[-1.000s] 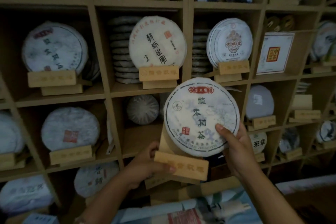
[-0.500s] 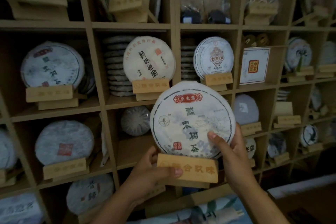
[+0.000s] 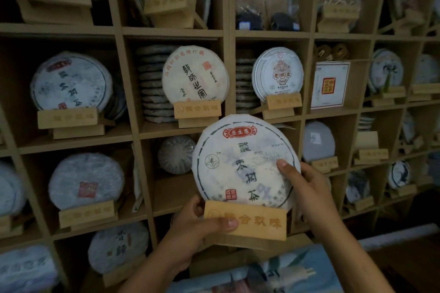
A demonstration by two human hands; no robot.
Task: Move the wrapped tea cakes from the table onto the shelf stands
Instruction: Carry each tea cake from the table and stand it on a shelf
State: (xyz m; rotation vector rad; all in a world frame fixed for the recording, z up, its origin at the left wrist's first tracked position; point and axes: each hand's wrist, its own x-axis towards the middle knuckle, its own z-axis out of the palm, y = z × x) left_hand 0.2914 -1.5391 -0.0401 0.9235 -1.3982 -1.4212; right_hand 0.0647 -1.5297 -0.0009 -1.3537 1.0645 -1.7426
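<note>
A round tea cake [image 3: 240, 162] in white paper with a red label and dark characters sits upright in a light wooden stand [image 3: 247, 222]. I hold both in the air in front of the wooden shelf [image 3: 171, 33]. My left hand [image 3: 197, 228] grips the stand's left end, thumb across its front face. My right hand [image 3: 307, 195] holds the cake's right edge, thumb pressed on its face. The stand's back is hidden behind the cake.
The shelf's compartments hold several wrapped cakes on stands, such as one above [image 3: 195, 76] and one at the left [image 3: 71, 83]. A small wrapped cake [image 3: 176, 153] lies in the compartment behind my hands. Stacks of cakes [image 3: 154, 83] fill the back.
The view has tilted up, so upper shelves show more. The cake and stand have risen and now sit squarer to me. My right thumb has slid higher on the cake's face.
</note>
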